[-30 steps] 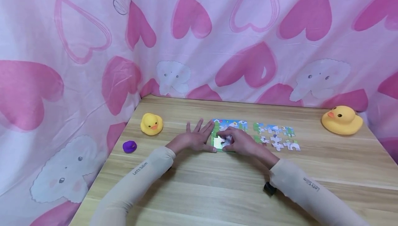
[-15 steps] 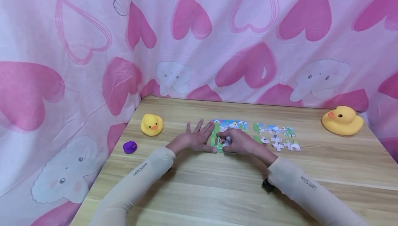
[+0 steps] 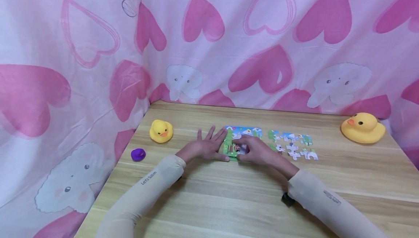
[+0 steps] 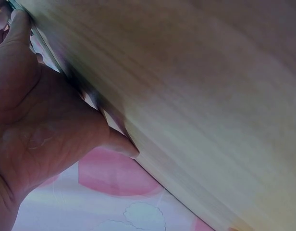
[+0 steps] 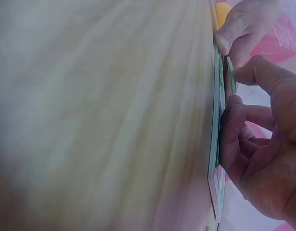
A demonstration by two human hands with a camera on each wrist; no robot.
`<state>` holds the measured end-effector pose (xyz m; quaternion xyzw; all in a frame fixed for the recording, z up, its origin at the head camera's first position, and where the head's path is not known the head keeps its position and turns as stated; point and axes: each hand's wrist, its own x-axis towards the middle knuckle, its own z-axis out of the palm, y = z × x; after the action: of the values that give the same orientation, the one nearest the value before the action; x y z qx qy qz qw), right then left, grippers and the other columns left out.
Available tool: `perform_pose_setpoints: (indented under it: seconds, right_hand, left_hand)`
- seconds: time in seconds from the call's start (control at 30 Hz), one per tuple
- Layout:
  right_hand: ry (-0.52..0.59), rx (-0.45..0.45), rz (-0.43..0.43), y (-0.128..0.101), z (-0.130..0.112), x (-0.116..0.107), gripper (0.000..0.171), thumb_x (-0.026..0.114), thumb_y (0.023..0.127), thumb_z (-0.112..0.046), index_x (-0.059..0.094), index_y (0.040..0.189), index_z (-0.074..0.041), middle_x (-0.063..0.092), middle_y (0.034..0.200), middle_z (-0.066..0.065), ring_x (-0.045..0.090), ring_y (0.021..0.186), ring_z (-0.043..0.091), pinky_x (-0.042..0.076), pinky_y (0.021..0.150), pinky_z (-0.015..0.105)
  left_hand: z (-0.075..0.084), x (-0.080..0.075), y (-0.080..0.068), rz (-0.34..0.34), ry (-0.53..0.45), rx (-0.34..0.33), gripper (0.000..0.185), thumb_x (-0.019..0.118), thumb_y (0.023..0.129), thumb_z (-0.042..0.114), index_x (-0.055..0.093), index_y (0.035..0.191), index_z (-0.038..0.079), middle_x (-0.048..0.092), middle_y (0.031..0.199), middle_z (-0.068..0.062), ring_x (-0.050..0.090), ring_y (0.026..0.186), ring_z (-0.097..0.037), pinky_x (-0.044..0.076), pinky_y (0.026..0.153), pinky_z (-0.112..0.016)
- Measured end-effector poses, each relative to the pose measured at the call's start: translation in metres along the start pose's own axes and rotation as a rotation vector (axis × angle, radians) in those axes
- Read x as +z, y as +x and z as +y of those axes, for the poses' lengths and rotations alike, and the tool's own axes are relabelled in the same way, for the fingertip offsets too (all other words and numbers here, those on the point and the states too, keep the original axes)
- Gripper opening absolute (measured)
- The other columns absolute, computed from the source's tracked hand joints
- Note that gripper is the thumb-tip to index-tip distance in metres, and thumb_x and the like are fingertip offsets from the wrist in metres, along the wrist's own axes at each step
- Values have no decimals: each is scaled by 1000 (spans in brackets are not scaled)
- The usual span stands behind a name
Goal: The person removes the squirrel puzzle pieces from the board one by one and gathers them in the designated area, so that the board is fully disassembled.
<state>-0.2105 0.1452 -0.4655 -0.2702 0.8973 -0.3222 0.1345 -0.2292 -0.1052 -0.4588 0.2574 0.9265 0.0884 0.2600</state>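
- Head view: left hand (image 3: 204,147) laid flat on the wooden counter (image 3: 229,194), fingers (image 3: 214,135) straight and spread, released, thumb side touching the left edge of the puzzle board (image 3: 242,136).
- Right hand (image 3: 256,150) resting on the lower part of the puzzle board, fingers curled, pinching a puzzle piece (image 3: 236,148) held against the board's surface.
- Puzzle board lying flat near the counter's middle, partly covered by the right hand, upper strip with blue sky and green showing.
- Loose puzzle pieces (image 3: 291,145) spread in two short rows just right of the puzzle board, apart from it.
- Small yellow duck (image 3: 161,131) left of the puzzle board, beyond the left hand; purple lump (image 3: 138,154) further left, near the counter's edge.
- Large yellow duck (image 3: 362,128) well right of the puzzle board, near the counter's far right corner.
- Pink heart curtain (image 3: 209,41) hanging behind and left of the puzzle board.
- Beige sleeves on both forearms.

- Left wrist view: left hand (image 4: 37,110) pressed flat on the counter (image 4: 210,96), palm facing the camera, thumb (image 4: 20,29) reaching towards the board's edge at the top left; picture dim.

- Right wrist view: right hand (image 5: 263,139) seen edge-on to the counter (image 5: 100,115), fingers (image 5: 232,130) and thumb pinching the thin puzzle piece (image 5: 229,77), raised slightly off the puzzle board (image 5: 216,144); a fingertip of the left hand (image 5: 239,29) touching the board's far edge.
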Motion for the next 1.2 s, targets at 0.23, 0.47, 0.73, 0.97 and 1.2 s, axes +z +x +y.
perform_pose_setpoints:
  seconds: [0.23,0.47,0.73,0.97,1.2]
  right_hand:
    - [10,-9,2,-6,0,-3,63,80,87,-18,63,148,-15,66,137,10,59,86,13,53,72,25]
    - [37,29,51,-24,1,-13,64,81,86,-17,63,147,-13,70,125,7,59,83,15,54,69,26]
    - [27,61,94,-63,22,-32,62,83,86,-13,64,145,-15,67,103,2,54,72,12,49,60,24]
    - [-68,55,146,-97,43,-44,62,85,84,-10,65,142,-14,66,102,-2,53,78,11,47,62,22]
    - [-188,83,150,-120,52,-46,58,87,82,-16,69,137,-15,68,109,-8,51,82,7,43,66,21]
  left_hand:
    - [-6,8,10,19,12,-9,119,50,89,88,-17,169,31,-22,177,12,-25,164,-32,-16,119,-81]
    - [2,0,0,-3,1,-5,116,53,94,81,-15,170,26,-22,178,9,-25,164,-33,-17,121,-78]
    - [4,0,-4,12,23,-10,114,52,94,80,-13,170,25,-19,179,7,-22,165,-34,-14,122,-79]
    - [6,0,-6,16,31,-5,113,54,96,77,-11,171,23,-17,180,5,-20,165,-35,-12,123,-79]
    - [5,0,-5,20,36,0,114,53,95,78,-11,171,22,-16,180,4,-20,165,-36,-12,121,-80]
